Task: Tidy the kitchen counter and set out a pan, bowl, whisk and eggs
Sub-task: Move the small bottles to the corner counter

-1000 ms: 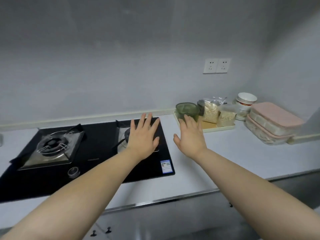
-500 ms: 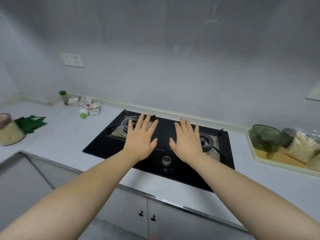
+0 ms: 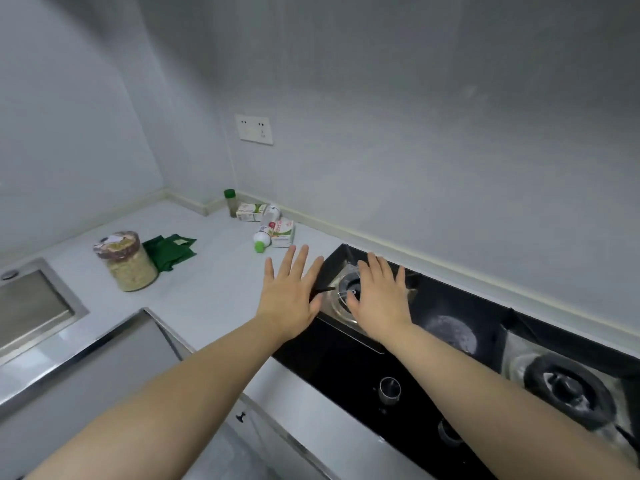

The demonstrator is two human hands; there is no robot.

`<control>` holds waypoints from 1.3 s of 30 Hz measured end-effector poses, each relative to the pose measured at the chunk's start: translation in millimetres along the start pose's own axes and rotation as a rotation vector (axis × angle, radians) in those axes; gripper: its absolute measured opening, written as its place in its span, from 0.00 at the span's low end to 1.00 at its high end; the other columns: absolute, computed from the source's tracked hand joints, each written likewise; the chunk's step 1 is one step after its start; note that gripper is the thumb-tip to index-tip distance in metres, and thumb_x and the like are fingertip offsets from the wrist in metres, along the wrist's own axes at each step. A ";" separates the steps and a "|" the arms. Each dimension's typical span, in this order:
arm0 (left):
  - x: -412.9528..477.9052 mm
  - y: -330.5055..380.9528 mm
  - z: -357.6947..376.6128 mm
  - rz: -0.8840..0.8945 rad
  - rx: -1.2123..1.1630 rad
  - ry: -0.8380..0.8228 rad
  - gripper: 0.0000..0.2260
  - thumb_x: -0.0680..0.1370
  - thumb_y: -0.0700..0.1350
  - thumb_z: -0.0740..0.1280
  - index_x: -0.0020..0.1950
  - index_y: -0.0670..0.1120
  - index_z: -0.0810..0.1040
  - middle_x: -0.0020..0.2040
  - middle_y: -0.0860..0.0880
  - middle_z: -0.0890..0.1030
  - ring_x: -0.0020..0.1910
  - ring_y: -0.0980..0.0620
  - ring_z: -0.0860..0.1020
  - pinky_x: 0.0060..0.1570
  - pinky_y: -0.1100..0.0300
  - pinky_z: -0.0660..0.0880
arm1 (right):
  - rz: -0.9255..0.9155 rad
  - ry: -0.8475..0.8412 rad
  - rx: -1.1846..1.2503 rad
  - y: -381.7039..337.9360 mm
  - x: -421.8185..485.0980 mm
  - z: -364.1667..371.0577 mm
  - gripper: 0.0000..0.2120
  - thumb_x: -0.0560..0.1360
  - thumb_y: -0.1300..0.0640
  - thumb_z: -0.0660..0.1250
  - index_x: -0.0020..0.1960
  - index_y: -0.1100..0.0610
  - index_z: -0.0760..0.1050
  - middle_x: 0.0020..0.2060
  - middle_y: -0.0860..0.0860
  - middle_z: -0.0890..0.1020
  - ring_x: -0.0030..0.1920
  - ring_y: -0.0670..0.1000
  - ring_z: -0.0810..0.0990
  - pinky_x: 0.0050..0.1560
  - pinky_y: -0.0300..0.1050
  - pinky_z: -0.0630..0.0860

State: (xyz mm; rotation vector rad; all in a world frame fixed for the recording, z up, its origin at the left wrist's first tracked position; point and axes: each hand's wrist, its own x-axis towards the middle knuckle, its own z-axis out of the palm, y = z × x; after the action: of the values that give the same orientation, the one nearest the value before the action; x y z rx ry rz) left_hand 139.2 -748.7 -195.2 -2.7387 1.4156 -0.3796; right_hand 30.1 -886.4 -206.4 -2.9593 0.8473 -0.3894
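Our view has swung left since 1 second ago: the tray of jars and the pink boxes have left sight, and the corner clutter now shows. Our left hand (image 3: 289,296) hovers over the counter (image 3: 214,292), our right hand (image 3: 379,299) over the hob (image 3: 346,355). Each grip is spread flat and empty, as before. A jar of oats (image 3: 128,263), a green bag (image 3: 169,251), 2 cartons (image 3: 282,233) and a tipped bottle (image 3: 264,237) await tidying. No pan, bowl, whisk or eggs are in view, so we judge setting-out not yet begun.

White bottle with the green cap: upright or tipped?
Tipped: the bottle lies on its side on the counter, green cap nearest camera.
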 end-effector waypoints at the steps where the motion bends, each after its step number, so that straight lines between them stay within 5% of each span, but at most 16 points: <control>1: 3.8 -9.2 4.4 -0.024 0.004 -0.013 0.29 0.81 0.59 0.49 0.78 0.52 0.43 0.79 0.45 0.42 0.77 0.44 0.40 0.72 0.39 0.42 | -0.010 -0.013 0.010 -6.6 12.4 7.5 0.30 0.79 0.44 0.54 0.76 0.57 0.55 0.77 0.55 0.54 0.77 0.54 0.49 0.74 0.61 0.47; 15: 26.1 -164.7 64.6 -0.183 -0.027 -0.146 0.29 0.81 0.57 0.48 0.78 0.51 0.41 0.78 0.46 0.40 0.77 0.44 0.38 0.72 0.39 0.41 | -0.167 -0.119 0.079 -144.2 115.1 76.7 0.30 0.79 0.47 0.54 0.77 0.57 0.52 0.77 0.56 0.51 0.77 0.55 0.47 0.74 0.60 0.44; 26: 101.8 -314.8 109.0 0.006 0.043 -0.188 0.29 0.81 0.58 0.48 0.78 0.51 0.38 0.78 0.46 0.38 0.77 0.45 0.37 0.72 0.40 0.42 | -0.028 -0.119 0.033 -251.0 229.2 118.6 0.30 0.79 0.46 0.54 0.76 0.57 0.53 0.77 0.55 0.53 0.76 0.55 0.51 0.74 0.58 0.45; 39: 202.0 -365.6 165.2 0.118 -0.079 -0.279 0.29 0.82 0.56 0.50 0.78 0.51 0.41 0.78 0.46 0.39 0.77 0.44 0.39 0.73 0.40 0.43 | -0.096 -0.429 -0.119 -236.4 327.0 169.9 0.36 0.74 0.59 0.62 0.77 0.57 0.48 0.77 0.56 0.49 0.76 0.56 0.49 0.75 0.55 0.49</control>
State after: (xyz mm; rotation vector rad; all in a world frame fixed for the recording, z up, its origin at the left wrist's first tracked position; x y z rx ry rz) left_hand 581.7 -711.6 -263.0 -2.6192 1.5319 0.0621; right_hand 462.5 -862.7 -271.1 -3.0184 0.6976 0.2980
